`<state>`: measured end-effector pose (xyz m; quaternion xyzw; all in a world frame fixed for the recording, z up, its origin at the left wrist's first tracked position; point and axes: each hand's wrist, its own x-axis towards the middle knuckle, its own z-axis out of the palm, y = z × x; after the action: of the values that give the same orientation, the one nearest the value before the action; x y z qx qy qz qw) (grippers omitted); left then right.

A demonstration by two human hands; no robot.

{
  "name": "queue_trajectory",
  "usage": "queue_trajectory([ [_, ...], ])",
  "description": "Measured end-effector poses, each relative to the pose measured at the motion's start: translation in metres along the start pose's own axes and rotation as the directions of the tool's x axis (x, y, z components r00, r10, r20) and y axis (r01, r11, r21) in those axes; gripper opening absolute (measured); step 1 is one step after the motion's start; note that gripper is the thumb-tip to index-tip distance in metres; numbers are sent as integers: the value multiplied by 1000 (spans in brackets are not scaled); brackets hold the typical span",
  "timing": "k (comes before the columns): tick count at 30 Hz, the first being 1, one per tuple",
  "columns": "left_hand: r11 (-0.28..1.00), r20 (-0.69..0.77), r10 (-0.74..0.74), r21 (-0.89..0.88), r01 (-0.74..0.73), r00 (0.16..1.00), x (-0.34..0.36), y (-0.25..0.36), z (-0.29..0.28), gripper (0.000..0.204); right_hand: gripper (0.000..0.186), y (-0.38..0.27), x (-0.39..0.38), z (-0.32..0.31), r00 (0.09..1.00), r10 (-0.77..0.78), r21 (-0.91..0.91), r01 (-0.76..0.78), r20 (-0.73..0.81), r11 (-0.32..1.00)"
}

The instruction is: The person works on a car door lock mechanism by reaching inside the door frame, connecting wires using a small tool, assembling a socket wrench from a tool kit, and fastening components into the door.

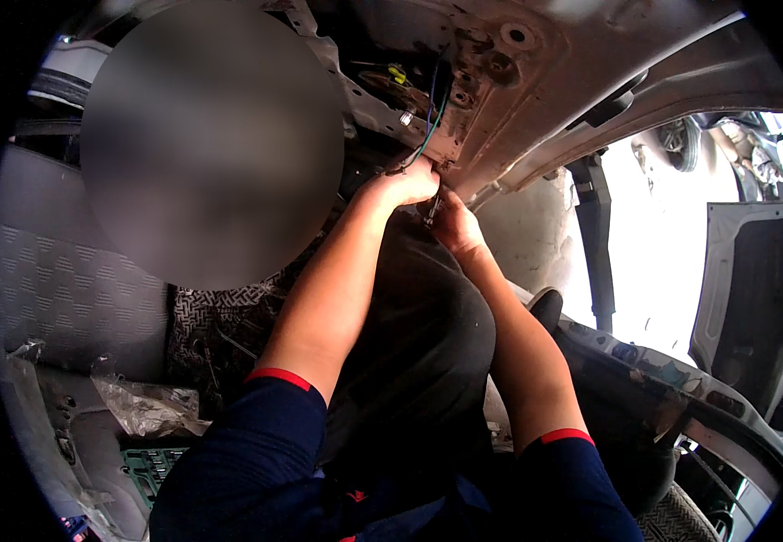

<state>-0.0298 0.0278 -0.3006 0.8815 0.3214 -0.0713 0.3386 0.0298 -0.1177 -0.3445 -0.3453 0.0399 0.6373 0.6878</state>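
Observation:
My left hand [415, 182] reaches in at the lower end of a bare, stained metal panel [473, 126], its fingers mostly hidden. Just below and to the right, my right hand [454, 222] is closed, its fingers curled beside a small, thin dark piece [433, 210] that I cannot make out. The two hands nearly meet. Thin green and blue wires [437, 117] hang from an opening in the panel and run down to my left wrist. A white connector [406, 118] and a yellow one [397, 74] show in the opening.
A large blurred patch hides much of the left side. Below it are a grey patterned seat [75, 271], clear plastic wrapping [143, 408] and a green case [152, 468]. At right, a doorway with a sill [671, 375] opens toward a grey vehicle door [753, 307].

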Motion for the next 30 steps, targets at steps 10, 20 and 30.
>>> queue_trajectory([
  [10,994,79,52,91,-60,995,-1,2,3,38,27,-14,-43,16,973,-230,-570,178,-19,802],
  [20,991,-106,-51,119,64,993,-138,77,-70,41,18,-73,-179,126,909,-318,-823,388,268,415],
  [30,886,-370,100,-389,-251,924,-346,101,-117,24,21,-25,-273,200,612,-320,-684,702,723,-200],
])
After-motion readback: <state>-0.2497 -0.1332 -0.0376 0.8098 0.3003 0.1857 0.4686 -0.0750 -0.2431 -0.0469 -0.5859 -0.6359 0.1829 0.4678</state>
